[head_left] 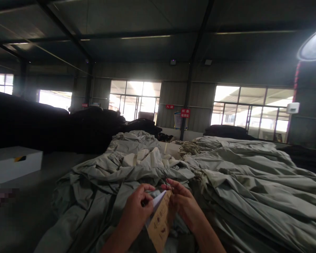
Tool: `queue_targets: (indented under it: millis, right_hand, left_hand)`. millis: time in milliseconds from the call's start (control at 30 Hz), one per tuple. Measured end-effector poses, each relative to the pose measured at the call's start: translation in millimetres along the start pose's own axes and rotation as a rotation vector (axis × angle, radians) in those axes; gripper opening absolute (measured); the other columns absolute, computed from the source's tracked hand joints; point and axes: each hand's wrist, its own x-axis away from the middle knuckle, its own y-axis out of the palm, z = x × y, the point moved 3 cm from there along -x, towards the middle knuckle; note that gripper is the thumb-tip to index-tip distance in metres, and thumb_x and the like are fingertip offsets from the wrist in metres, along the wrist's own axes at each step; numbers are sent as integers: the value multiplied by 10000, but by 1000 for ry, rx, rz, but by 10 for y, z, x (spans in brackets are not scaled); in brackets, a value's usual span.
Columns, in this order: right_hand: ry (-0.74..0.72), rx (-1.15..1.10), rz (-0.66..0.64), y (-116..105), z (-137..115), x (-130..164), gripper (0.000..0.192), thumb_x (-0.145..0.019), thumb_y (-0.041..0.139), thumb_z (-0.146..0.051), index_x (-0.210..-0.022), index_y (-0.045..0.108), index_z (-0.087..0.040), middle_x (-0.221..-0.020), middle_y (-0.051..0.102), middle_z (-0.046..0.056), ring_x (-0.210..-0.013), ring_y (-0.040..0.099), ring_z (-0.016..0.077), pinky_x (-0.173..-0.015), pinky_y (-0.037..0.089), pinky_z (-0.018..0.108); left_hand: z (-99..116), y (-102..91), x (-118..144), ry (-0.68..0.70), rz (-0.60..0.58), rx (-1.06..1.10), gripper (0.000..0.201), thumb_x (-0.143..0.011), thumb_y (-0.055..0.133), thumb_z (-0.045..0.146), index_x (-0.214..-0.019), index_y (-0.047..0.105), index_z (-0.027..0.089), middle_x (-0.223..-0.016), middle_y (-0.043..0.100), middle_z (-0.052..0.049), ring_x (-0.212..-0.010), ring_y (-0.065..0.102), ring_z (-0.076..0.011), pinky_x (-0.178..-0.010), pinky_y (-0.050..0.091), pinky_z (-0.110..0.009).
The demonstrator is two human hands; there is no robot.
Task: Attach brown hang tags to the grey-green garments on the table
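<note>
A brown printed card (160, 226) is being grasped near its top by the right hand (183, 203), over the near edge of the grey fabric pile (94, 186). Whether the white sheet (158, 199) beside it is being gripped by the curled left hand (137, 207) cannot be told clearly. Beyond the pile's left edge, a white box (18, 165) is being shown.

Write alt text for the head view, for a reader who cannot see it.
A person's right hand pinches a brown printed card beside white paper, the left hand at the paper's edge. Heaped grey-green fabric spreads beneath and ahead; bright windows break up a dim far wall.
</note>
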Motion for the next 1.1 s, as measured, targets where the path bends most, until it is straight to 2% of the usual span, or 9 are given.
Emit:
queue_targets:
  millis: [100,200,300,400,500,567,733,867,1100]
  right_hand:
    - [-5,49,63,28,32,-4,409,-541,799,-244,-919,657,-181,-815,714,43,-692,641,156,-665,470,269]
    - [-21,43,25,54,49,0,467,-495,823,-211,-929,652,-188,-794,701,21,-649,626,129,-634,463,245]
    - [-19,36,8,48,43,3,515,-464,823,-179,-947,647,-199,-818,696,18,-627,621,128,-607,466,245]
    - [-11,76,69,4,26,-2,488,-482,817,-229,-937,644,-191,-776,699,28,-604,617,143,-591,469,262]
    - [-33,184,161,-51,-4,-7,492,-508,807,-351,-937,637,-179,-751,707,41,-569,603,150,-551,452,264]
    - [-74,279,205,-73,-30,-10,497,-510,794,-434,-904,640,-173,-728,708,44,-576,607,168,-541,444,271]
    - [-199,533,190,-28,-35,-28,454,-547,733,-548,-761,621,-164,-703,709,63,-640,625,209,-597,450,299]
    - [-318,724,193,7,33,-47,388,-659,632,-557,-733,583,-180,-669,695,63,-632,607,208,-603,440,301]
    - [-335,817,175,-101,209,-131,290,-699,619,-481,-794,590,-209,-719,690,54,-703,625,225,-643,448,313]
  left_hand:
    - [47,-14,44,78,80,-141,362,-564,474,101,-900,575,186,-742,600,7,-732,576,-143,-699,425,-237]
    - [30,-15,65,37,53,-54,341,-579,489,148,-912,554,189,-770,582,7,-651,566,-133,-610,439,-231]
    - [-5,-18,56,-45,-48,111,321,-610,554,294,-909,535,178,-660,560,25,-511,524,-121,-486,401,-224]
    - [-11,-59,21,-29,-88,162,358,-709,497,483,-870,562,170,-582,578,12,-500,534,-137,-498,404,-237]
    - [-27,-144,-40,78,86,-62,229,-780,465,380,-828,589,194,-738,666,-25,-696,612,-165,-661,449,-249]
    - [-82,-142,-85,99,115,-291,132,-769,468,214,-793,597,213,-809,683,-16,-791,619,-161,-740,440,-243]
    - [-257,-19,-169,66,11,-648,268,-753,407,49,-843,617,190,-896,679,-42,-875,610,-149,-777,411,-230]
    - [-236,46,-231,-41,-40,-782,289,-800,389,86,-932,630,177,-900,696,-90,-866,635,-183,-724,417,-253]
    - [-162,148,-385,1,-137,-916,230,-774,437,114,-807,662,151,-858,670,-129,-869,628,-239,-745,422,-320]
